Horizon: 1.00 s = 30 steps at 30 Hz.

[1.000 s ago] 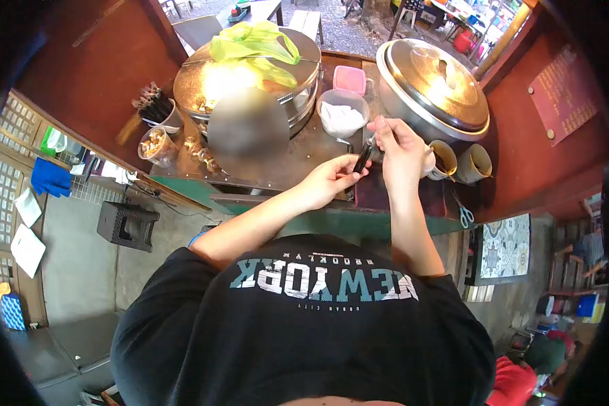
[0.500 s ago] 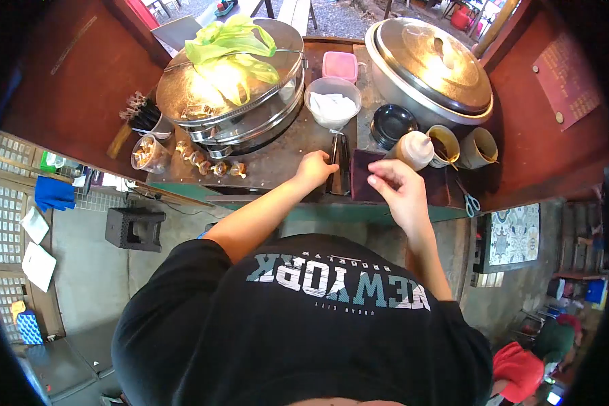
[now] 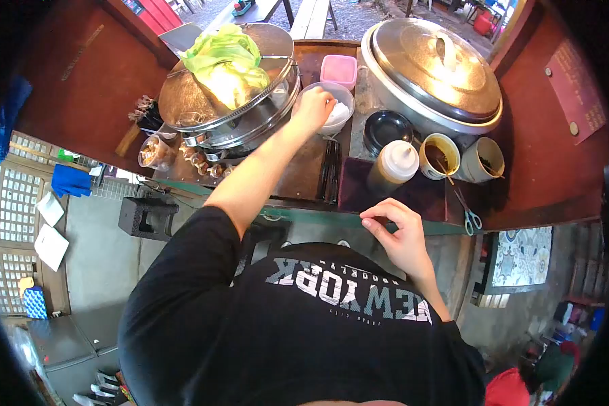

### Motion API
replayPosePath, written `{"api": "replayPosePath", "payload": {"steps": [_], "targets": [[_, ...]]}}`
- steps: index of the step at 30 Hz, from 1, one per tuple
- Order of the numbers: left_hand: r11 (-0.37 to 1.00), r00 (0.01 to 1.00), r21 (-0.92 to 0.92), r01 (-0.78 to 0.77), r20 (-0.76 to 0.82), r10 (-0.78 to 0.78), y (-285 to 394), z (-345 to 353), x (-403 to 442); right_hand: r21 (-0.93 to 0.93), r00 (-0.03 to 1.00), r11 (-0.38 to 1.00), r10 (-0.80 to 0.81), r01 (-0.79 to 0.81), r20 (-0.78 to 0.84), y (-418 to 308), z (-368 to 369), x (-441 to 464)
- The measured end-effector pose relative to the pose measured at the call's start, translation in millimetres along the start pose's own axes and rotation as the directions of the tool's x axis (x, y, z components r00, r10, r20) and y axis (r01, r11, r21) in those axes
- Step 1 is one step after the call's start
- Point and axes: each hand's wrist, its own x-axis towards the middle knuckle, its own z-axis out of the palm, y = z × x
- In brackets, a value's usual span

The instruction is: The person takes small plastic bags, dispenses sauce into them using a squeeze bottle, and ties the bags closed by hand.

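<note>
My left hand (image 3: 314, 109) is over the round clear tub (image 3: 303, 99), its fingers bent down at the white, crumpled contents (image 3: 339, 114); what its fingertips hold is hidden. Below it, metal tongs (image 3: 329, 172) lie on the counter. In front of the counter edge, my right hand (image 3: 400, 237) hangs with curled fingers, thumb and forefinger pinched together; nothing I can name shows between them. A squeeze bottle (image 3: 394, 166) with a pale cap stands on the dark cloth (image 3: 358, 189) beyond this hand.
A steamer (image 3: 250, 132) topped by a green plastic bag (image 3: 227, 61) stands left, skewered pieces (image 3: 197, 162) before it. To the right are a large lidded pot (image 3: 440, 68), black bowls (image 3: 388, 132), a sauce cup (image 3: 440, 154), another cup (image 3: 480, 159) and scissors (image 3: 471, 220).
My left hand has let go of the tongs and moved up to the tub. My right hand has drawn back toward me, away from the bottle.
</note>
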Motion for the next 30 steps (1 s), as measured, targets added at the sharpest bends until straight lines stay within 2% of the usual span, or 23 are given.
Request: {"api": "replayPosePath", "payload": {"steps": [1, 4, 8, 11, 14, 18, 20, 23, 25, 26, 29, 30], "targets": [[0.995, 0.993, 0.097, 0.026, 0.111, -0.037, -2, 3, 16, 0.011, 1.000, 1.000, -0.017, 0.017, 0.020, -2, -3, 0], [0.924, 0.942, 0.382, -0.002, 0.310, -0.126, -28, 34, 42, -0.008, 0.996, 0.997, -0.073, 0.074, 0.051, -7, -12, -1], [0.890, 0.868, 0.443, -0.107, 0.479, -0.134, -16, 32, 53, -0.045, 0.992, 0.991, -0.121, 0.123, 0.037, -13, -21, -7], [0.881, 0.866, 0.448, -0.154, 0.490, -0.098, -18, 33, 55, -0.076, 0.997, 0.994, -0.080, 0.079, -0.006, -10, -22, -14], [0.900, 0.889, 0.400, -0.172, 0.457, -0.034, -30, 39, 50, -0.028, 0.998, 0.999, -0.038, 0.037, -0.046, -9, -14, -16], [0.904, 0.902, 0.372, -0.209, 0.431, 0.031, -38, 36, 48, -0.019, 0.997, 0.998, -0.064, 0.063, -0.049, -8, 5, -6], [0.927, 0.902, 0.346, -0.144, 0.431, -0.020, -34, 32, 48, -0.027, 0.997, 0.998, -0.063, 0.062, -0.039, -10, 16, 2], [0.958, 0.913, 0.277, -0.079, 0.406, -0.042, -41, 25, 47, -0.010, 0.999, 1.000, 0.026, -0.026, -0.026, -6, 34, 14], [0.979, 0.936, 0.203, -0.019, 0.347, -0.054, -58, 37, 42, -0.008, 0.997, 0.998, 0.069, -0.069, -0.020, 4, 46, 20], [0.994, 0.979, 0.104, -0.015, 0.206, -0.007, -72, 51, 37, 0.020, 0.995, 0.995, 0.095, -0.094, -0.028, 13, 53, 22], [0.930, 0.919, -0.163, 0.328, 0.281, -0.275, -56, 22, 28, 0.116, 0.968, 0.963, 0.249, -0.245, -0.023, 37, 71, 30], [0.807, 0.815, -0.263, 0.528, 0.426, -0.394, -42, -2, 25, 0.151, 0.951, 0.940, 0.310, -0.305, -0.012, 43, 76, 34]]}}
